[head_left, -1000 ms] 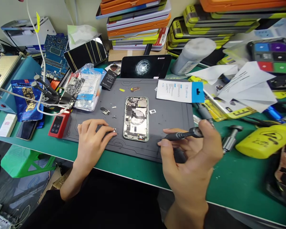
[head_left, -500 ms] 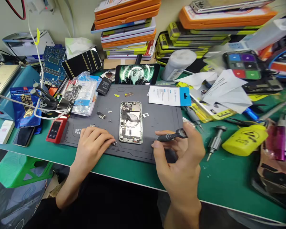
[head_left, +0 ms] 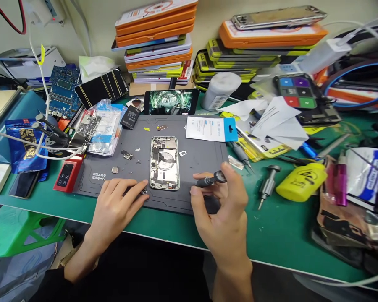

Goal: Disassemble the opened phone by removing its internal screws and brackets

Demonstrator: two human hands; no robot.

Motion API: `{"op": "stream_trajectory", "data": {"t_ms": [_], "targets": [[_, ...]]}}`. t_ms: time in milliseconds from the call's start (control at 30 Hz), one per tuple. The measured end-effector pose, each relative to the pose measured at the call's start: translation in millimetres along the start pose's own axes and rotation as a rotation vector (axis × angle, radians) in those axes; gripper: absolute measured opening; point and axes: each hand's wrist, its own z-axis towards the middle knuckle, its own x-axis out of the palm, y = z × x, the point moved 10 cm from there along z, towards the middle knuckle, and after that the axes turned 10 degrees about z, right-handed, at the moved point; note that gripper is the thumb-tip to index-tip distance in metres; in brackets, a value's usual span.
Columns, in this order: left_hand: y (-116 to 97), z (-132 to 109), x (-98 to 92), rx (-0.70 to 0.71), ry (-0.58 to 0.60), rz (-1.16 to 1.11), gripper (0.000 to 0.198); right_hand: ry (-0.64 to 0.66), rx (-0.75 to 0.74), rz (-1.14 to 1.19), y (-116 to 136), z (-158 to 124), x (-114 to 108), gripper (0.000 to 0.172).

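Observation:
An opened phone (head_left: 164, 162) lies with its insides up on a dark grey work mat (head_left: 201, 157). My left hand (head_left: 115, 206) rests on the mat just left of the phone's lower corner, fingers laid forward with their tips on a small dark part (head_left: 143, 192). My right hand (head_left: 222, 212) hovers right of the phone, fingers curled around a dark screwdriver (head_left: 210, 180) whose tip points left toward the phone. Small loose parts (head_left: 126, 154) lie on the mat to the left.
A lit phone (head_left: 171, 102) stands at the mat's far edge, with a white and blue card (head_left: 211, 128) beside it. Stacked orange and yellow cases (head_left: 159, 40) fill the back. A red device (head_left: 64, 175), plastic bags (head_left: 101, 123), a yellow bottle (head_left: 300, 181) and another screwdriver (head_left: 267, 185) lie around.
My head has moved back and up, so everything sits lower and smaller in view. Both hands keep their places by the phone; the standing phone's screen changed from a cracked-glass picture to a bright one.

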Motion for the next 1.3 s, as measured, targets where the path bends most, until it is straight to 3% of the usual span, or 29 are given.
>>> {"op": "stream_trajectory", "data": {"t_ms": [200, 300, 400, 767, 1000, 1300], "targets": [[13, -3, -8.7, -0.102, -0.068, -0.057, 0.037, -0.019, 0.047, 0.054, -4, -3, -2, 0.089], [25, -6, -10.3, -0.218, -0.133, -0.149, 0.031, -0.038, 0.102, 0.089, -9, -5, -4, 0.085], [29, -8, -2.6, -0.289, -0.113, -0.268, 0.024, -0.078, 0.135, 0.1, -11, -6, -8, 0.08], [21, -11, -4.4, -0.13, -0.042, -0.092, 0.028, -0.056, 0.128, 0.109, -13, -8, -6, 0.079], [20, -9, 1.3, -0.093, 0.063, -0.023, 0.023, -0.053, 0.096, 0.088, -7, -4, -6, 0.08], [14, -6, -0.3, -0.08, 0.051, 0.092, 0.018, -0.054, 0.092, 0.087, -7, -5, -7, 0.081]]}}
